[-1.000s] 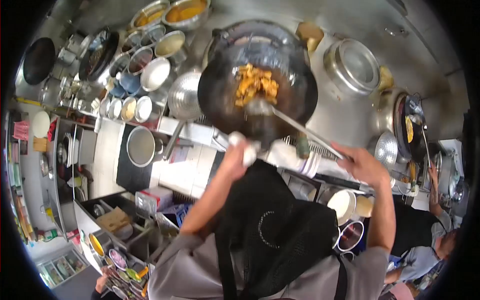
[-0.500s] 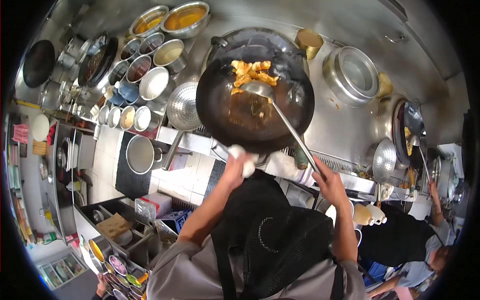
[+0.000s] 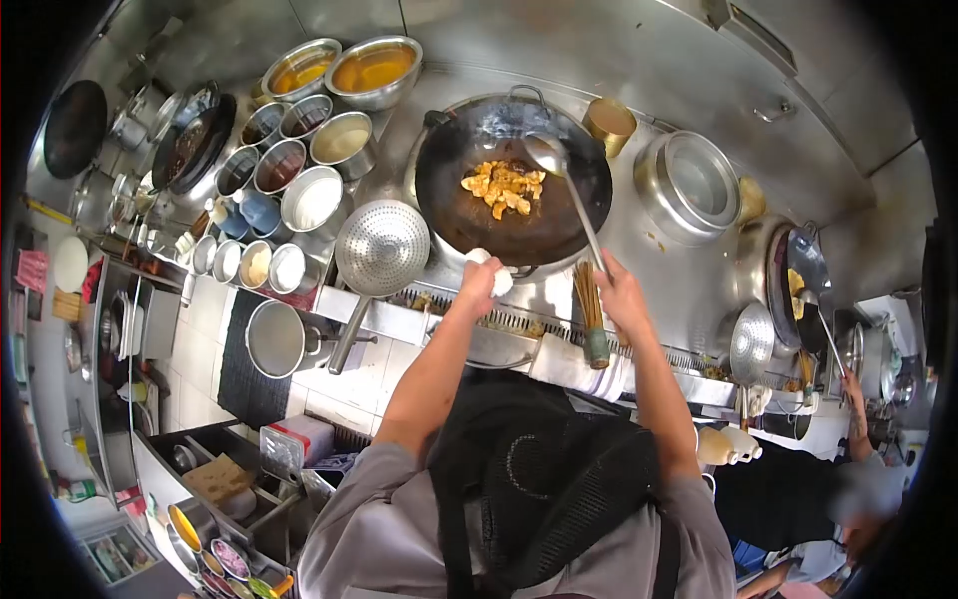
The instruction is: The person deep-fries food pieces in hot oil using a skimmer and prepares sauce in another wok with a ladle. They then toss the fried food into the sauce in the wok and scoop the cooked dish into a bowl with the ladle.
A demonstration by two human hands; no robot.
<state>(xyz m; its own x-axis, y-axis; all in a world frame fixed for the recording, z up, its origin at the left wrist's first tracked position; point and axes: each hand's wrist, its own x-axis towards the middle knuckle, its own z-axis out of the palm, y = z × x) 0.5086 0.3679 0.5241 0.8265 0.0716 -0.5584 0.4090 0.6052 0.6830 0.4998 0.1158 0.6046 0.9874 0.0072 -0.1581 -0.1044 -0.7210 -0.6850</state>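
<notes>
In the head view a black wok (image 3: 469, 222) stands on the stove, with browned, sauce-coated food pieces (image 3: 502, 188) in its middle. My left hand (image 3: 475, 290) is closed around a white cloth (image 3: 502, 284) at the wok's near rim, and the grip on the wok's handle is hidden by the cloth. My right hand (image 3: 621, 297) holds a long-handled ladle (image 3: 582, 215). Its bowl is over the far right inside of the wok, apart from the food. Just below my right hand a bamboo brush (image 3: 589, 309) leans at the stove's near edge.
A perforated strainer (image 3: 383, 248) rests left of the wok, near sauce pots (image 3: 342, 145) and bowls of orange liquid (image 3: 374, 72). Behind right are a brass-coloured can (image 3: 610, 122) and stacked metal pans (image 3: 689, 190). A co-worker (image 3: 798, 489) stirs another wok at the right.
The wok has moved away from me and sits lower on the burner. The food pieces have shifted and lie together in the middle. The ladle's bowl has moved off the food to the far right.
</notes>
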